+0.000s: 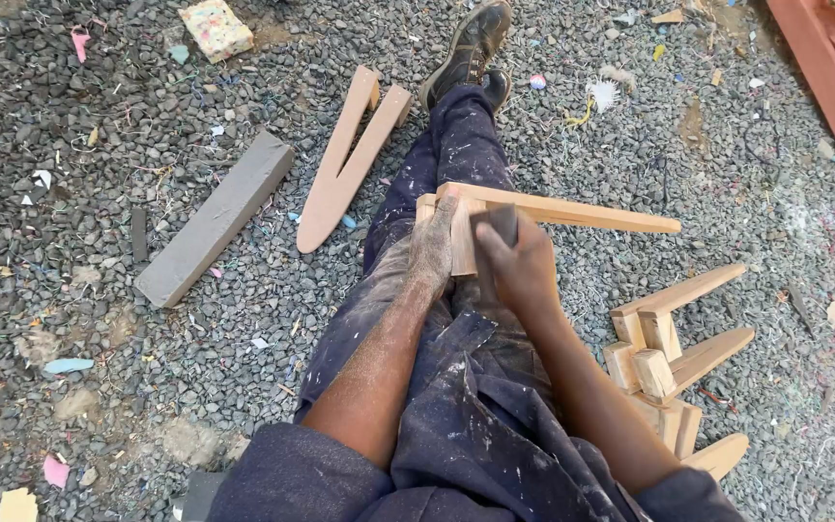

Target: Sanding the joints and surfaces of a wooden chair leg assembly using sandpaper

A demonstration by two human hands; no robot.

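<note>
I sit on gravel with my legs stretched out in dark blue work trousers. A forked piece of pale wood (572, 210) lies across my thighs, its long arm pointing right. My left hand (434, 246), dusty with sawdust, grips the thick left end of the piece. My right hand (514, 263) presses a small dark grey block (501, 224) against the wood beside the left hand.
A pile of similar pale forked pieces (674, 348) lies by my right hip. A brown-coated forked piece (345, 159) and a long grey block (215, 220) rest on the gravel at left. Red beams (828, 82) run along the top right. My black boot (469, 48) is ahead.
</note>
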